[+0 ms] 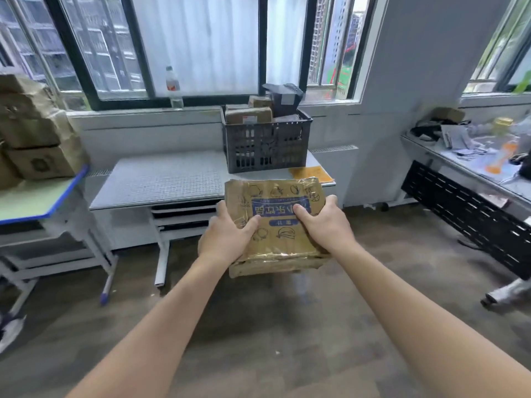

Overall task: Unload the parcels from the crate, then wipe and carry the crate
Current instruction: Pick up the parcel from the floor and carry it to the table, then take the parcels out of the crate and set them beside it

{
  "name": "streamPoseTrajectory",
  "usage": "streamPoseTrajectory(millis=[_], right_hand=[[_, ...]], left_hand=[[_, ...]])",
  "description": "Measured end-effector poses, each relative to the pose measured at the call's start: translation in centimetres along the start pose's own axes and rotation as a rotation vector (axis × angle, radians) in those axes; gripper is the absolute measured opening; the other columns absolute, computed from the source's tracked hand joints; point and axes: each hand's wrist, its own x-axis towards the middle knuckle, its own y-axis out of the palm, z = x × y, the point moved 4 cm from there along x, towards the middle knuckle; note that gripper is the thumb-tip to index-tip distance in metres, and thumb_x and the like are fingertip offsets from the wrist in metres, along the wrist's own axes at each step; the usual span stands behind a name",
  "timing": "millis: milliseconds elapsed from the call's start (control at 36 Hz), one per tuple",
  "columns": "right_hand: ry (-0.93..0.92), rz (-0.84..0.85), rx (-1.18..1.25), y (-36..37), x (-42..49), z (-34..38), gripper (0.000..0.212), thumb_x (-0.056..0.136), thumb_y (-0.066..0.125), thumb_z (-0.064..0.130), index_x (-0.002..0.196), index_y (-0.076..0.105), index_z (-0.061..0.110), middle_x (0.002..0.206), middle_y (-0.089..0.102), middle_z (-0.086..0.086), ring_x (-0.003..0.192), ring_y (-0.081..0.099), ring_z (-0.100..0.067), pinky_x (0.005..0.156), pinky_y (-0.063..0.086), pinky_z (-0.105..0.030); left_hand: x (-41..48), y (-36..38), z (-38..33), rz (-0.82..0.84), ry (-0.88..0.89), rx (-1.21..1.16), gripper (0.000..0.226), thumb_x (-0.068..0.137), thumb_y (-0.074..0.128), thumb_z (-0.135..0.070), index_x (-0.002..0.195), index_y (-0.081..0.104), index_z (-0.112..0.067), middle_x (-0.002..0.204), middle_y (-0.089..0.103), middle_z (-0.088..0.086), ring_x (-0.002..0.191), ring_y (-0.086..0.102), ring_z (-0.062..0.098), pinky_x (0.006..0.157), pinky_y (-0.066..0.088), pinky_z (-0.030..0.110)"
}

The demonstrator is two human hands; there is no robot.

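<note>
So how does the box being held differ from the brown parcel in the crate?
The held box is printed with a blue label and fruit sketches; the crate parcel is plain brown with a small label. The held box hangs between left hand and right hand; the crate parcel rests in the dark crate. Both look like brown cardboard.

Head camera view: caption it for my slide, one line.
A taped cardboard parcel held by left hand and right hand; the dark crate on the desk holds more parcels.
</note>
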Motion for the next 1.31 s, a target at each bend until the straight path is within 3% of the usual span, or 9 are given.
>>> streamPoseTrajectory(millis=[83,194,389,556,694,806,972,1194,1306], right_hand=[[-0.018,-0.005,0.034,0.7,5.5,0.6,0.061,0.087,0.061,0.058,0.123,0.039,0.014,0.112,0.063,-0.003,0.100,0.061,-0.023,0.083,0.053,-0.039],[-0.044,-0.003,0.017,1.0,13.5,1.3,0.059,0.090,0.057,0.058,0.123,0.036,0.014,0.108,0.058,-0.002,0.091,0.053,-0.021,0.073,0.044,-0.033],[-0.067,0.042,0.037,0.9,28.1,3.1,0.058,0.090,0.057,0.058,0.121,0.035,0.015,0.109,0.058,-0.003,0.090,0.053,-0.019,0.064,0.043,-0.029],[-0.115,0.109,-0.006,1.6,37.6,5.3,0.059,0.093,0.052,0.057,0.128,0.033,0.013,0.109,0.053,-0.001,0.091,0.050,-0.019,0.072,0.042,-0.031],[-0.141,0.161,-0.059,3.5,44.3,7.4,0.056,0.098,0.047,0.051,0.130,0.033,0.008,0.122,0.058,-0.013,0.093,0.051,-0.025,0.074,0.039,-0.032],[-0.177,0.149,-0.061,4.7,49.4,9.7,0.053,0.098,0.047,0.049,0.128,0.034,0.007,0.127,0.057,-0.017,0.112,0.056,-0.033,0.081,0.040,-0.035],[-0.236,0.138,-0.008,7.6,58.1,14.1,0.051,0.098,0.049,0.048,0.133,0.036,0.012,0.131,0.054,-0.012,0.107,0.053,-0.026,0.080,0.037,-0.030],[-0.219,0.153,0.010,11.9,70.1,20.5,0.067,0.097,0.049,0.050,0.151,0.027,0.017,0.140,0.051,-0.011,0.126,0.049,-0.029,0.101,0.040,-0.035],[-0.239,0.163,0.072,13.8,75.1,22.8,0.067,0.096,0.052,0.049,0.149,0.033,0.015,0.137,0.054,-0.007,0.123,0.053,-0.028,0.105,0.044,-0.045]], left_hand=[[5.4,1.0,-1.4,-0.027,0.017,0.036,0.068,0.085,0.054,-0.068,0.129,0.031,-0.023,0.114,0.058,0.003,0.098,0.060,0.025,0.074,0.054,0.040],[12.5,2.4,-4.2,-0.064,0.036,0.051,0.061,0.087,0.055,-0.064,0.124,0.032,-0.021,0.110,0.059,0.001,0.088,0.058,0.020,0.057,0.042,0.030],[24.6,4.3,-9.9,-0.099,-0.006,0.098,0.065,0.087,0.054,-0.066,0.125,0.033,-0.018,0.111,0.057,0.003,0.089,0.055,0.021,0.072,0.045,0.036],[33.1,5.2,-12.0,-0.116,-0.063,0.090,0.066,0.087,0.054,-0.065,0.128,0.033,-0.018,0.116,0.057,0.004,0.092,0.053,0.020,0.073,0.042,0.035],[39.6,4.9,-12.6,-0.124,-0.096,0.044,0.062,0.087,0.056,-0.063,0.125,0.034,-0.020,0.114,0.056,0.003,0.093,0.051,0.020,0.075,0.041,0.034],[45.1,4.6,-12.8,-0.136,-0.077,0.014,0.061,0.087,0.056,-0.063,0.123,0.033,-0.019,0.112,0.057,0.003,0.093,0.056,0.022,0.075,0.045,0.035],[54.6,3.5,-12.2,-0.162,-0.068,-0.126,0.069,0.083,0.061,-0.064,0.127,0.036,-0.018,0.120,0.056,0.007,0.107,0.057,0.026,0.092,0.050,0.045],[68.1,0.4,-12.2,-0.140,-0.054,-0.248,0.083,0.089,0.062,-0.054,0.149,0.023,-0.013,0.147,0.042,0.014,0.132,0.044,0.031,0.105,0.039,0.046],[73.7,-0.5,-12.2,-0.143,-0.077,-0.373,0.076,0.091,0.066,-0.041,0.148,0.026,-0.011,0.144,0.043,0.012,0.127,0.046,0.029,0.105,0.039,0.043]])
